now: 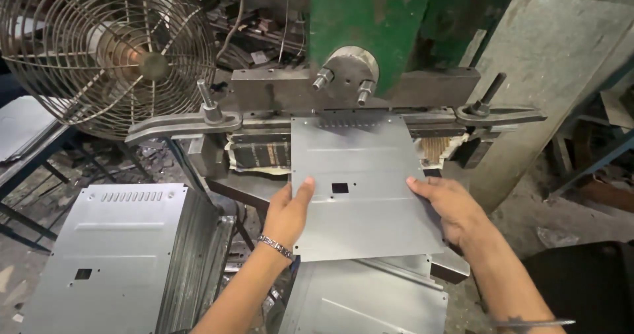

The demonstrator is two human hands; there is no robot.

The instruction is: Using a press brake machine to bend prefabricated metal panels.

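Note:
A flat grey metal sheet (pixel 360 175) with a small square hole lies with its far edge under the die of a green press (pixel 370 17). My left hand (pixel 288 212) grips the sheet's left edge, thumb on top. My right hand (pixel 446 205) holds the right edge the same way. A row of slots shows along the sheet's far edge, at the press tooling (pixel 350 121).
A stack of like sheets with slots (pixel 125 241) stands at the lower left. More sheets (pixel 370 301) lie below the held one. A wire-caged fan (pixel 105 50) is at the upper left. Clamp arms (pixel 185 124) and bolts flank the die. A grey concrete wall (pixel 548 63) rises on the right.

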